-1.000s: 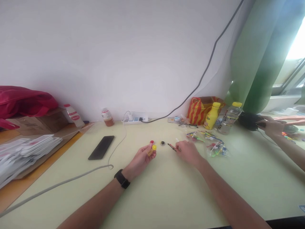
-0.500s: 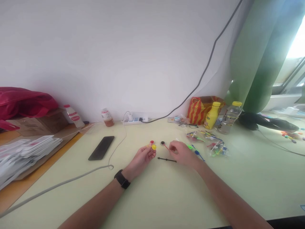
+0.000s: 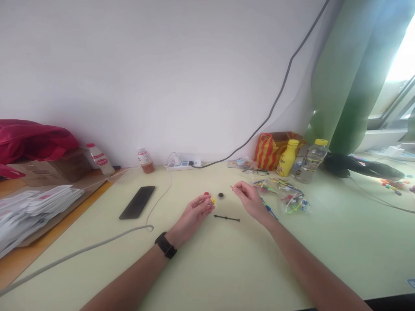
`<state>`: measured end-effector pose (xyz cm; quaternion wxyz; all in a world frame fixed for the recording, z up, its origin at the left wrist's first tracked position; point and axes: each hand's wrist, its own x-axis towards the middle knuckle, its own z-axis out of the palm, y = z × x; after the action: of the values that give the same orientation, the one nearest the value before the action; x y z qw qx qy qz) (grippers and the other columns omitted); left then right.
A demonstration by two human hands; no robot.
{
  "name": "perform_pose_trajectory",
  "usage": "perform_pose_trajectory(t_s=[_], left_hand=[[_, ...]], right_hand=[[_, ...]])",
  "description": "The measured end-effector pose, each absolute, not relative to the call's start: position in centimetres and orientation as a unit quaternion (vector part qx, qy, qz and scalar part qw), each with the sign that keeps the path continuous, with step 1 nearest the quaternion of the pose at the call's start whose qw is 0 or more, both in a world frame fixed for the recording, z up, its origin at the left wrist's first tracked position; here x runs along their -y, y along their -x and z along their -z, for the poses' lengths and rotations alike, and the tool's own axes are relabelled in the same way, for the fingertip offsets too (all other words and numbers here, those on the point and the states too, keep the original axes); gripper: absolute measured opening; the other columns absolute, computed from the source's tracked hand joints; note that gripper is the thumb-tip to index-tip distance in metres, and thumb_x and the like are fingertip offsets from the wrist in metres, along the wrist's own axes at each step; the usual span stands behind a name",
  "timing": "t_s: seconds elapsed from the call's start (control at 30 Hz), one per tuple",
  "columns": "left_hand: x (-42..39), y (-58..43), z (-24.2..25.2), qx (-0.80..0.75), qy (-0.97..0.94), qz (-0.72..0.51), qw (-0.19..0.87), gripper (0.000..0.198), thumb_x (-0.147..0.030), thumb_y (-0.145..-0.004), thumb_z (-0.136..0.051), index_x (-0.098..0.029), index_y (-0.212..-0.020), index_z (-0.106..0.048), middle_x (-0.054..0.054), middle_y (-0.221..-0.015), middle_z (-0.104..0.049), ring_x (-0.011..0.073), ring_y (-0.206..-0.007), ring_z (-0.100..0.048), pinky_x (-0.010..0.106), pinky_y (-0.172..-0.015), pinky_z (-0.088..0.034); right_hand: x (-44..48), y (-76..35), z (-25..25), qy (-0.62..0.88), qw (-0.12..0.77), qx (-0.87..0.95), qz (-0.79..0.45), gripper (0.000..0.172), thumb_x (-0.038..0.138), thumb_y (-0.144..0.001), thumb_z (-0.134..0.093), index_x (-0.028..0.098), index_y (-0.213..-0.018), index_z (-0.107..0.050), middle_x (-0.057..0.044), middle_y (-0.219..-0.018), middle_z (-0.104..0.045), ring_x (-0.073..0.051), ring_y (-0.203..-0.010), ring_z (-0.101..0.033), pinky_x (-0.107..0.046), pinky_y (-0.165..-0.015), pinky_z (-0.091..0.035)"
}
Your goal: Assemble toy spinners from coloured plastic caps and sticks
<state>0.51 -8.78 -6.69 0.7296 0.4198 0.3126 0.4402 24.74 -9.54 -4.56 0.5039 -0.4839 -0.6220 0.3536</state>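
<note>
Head view shows you working at a pale green desk, its far edge against a plain white wall. Your left hand, with a black watch at the wrist, is closed on a small yellow piece above the middle of the desk. A red round piece shows just behind those fingertips; you cannot tell whether they touch it. Your right hand pinches a thin red stick between thumb and fingers, most of it hidden.

Between your hands, toward the far edge, sits a black round piece; nearer you lies a black arrow-tipped stick. Blue pieces show beside your right wrist, and a clear bag of coloured pieces rests farther right.

Along the far edge, you have a brown-bottomed bottle and a white power strip near the middle, then a red-and-yellow striped bag, a yellow bottle and a clear yellow-capped bottle toward the far right corner. A black phone lies toward the left edge, beyond which white packets are piled near a cardboard box topped by a red cloth bag. Green curtains hang by a bright window at your right.
</note>
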Motion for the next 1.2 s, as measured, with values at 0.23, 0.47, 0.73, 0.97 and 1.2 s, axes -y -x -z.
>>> perform_pose_trajectory(t_s=[0.23,0.47,0.73,0.97,1.2], left_hand=[[9.0,-0.6,6.6,-0.33,-0.432,-0.429,0.721,0.034,-0.027,-0.083,-0.085,-0.02,-0.113,-0.072,0.007,-0.108,-0.072,0.0182,-0.103,-0.068,0.033,-0.103,-0.047],[9.2,-0.8,6.4,-0.333,-0.454,-0.425,0.709,0.037,-0.024,-0.078,-0.087,-0.019,-0.111,-0.072,0.008,-0.102,-0.074,0.0201,-0.102,-0.069,0.037,-0.103,-0.048],[9.4,-0.9,6.1,-0.336,-0.475,-0.419,0.698,0.035,-0.024,-0.078,-0.087,-0.02,-0.109,-0.072,0.008,-0.104,-0.073,0.0205,-0.105,-0.068,0.036,-0.103,-0.047],[9.4,-1.3,6.4,-0.358,-0.564,-0.417,0.616,0.034,-0.033,-0.077,-0.087,-0.02,-0.104,-0.072,0.011,-0.118,-0.07,0.0261,-0.111,-0.067,0.04,-0.099,-0.051],[9.7,-1.5,8.4,-0.418,-0.768,-0.349,0.337,0.031,-0.032,-0.086,-0.073,-0.027,-0.117,-0.07,0.008,-0.128,-0.066,0.0276,-0.123,-0.059,0.047,-0.107,-0.049]], right_hand=[[10.1,-23.9,4.4,0.455,0.464,0.658,-0.38,0.042,0.063,-0.09,-0.06,0.021,-0.085,-0.06,0.005,-0.066,-0.039,-0.014,-0.061,-0.036,-0.028,-0.057,-0.03],[10.5,-23.3,5.2,0.452,0.423,0.689,-0.378,0.034,0.054,-0.091,-0.06,0.021,-0.091,-0.065,0.007,-0.063,-0.034,-0.013,-0.059,-0.035,-0.027,-0.055,-0.029],[10.7,-23.0,5.4,0.437,0.404,0.701,-0.393,0.028,0.048,-0.093,-0.059,0.02,-0.092,-0.064,0.006,-0.064,-0.037,-0.012,-0.059,-0.035,-0.026,-0.055,-0.029],[10.7,-22.7,5.8,0.443,0.379,0.715,-0.386,0.022,0.042,-0.094,-0.058,0.021,-0.089,-0.061,0.007,-0.063,-0.041,-0.012,-0.059,-0.039,-0.026,-0.056,-0.03],[10.3,-24.4,5.6,0.586,0.292,0.74,-0.152,0.008,0.026,-0.091,-0.056,0.022,-0.085,-0.06,0.001,-0.077,-0.063,-0.016,-0.071,-0.054,-0.027,-0.063,-0.031]])
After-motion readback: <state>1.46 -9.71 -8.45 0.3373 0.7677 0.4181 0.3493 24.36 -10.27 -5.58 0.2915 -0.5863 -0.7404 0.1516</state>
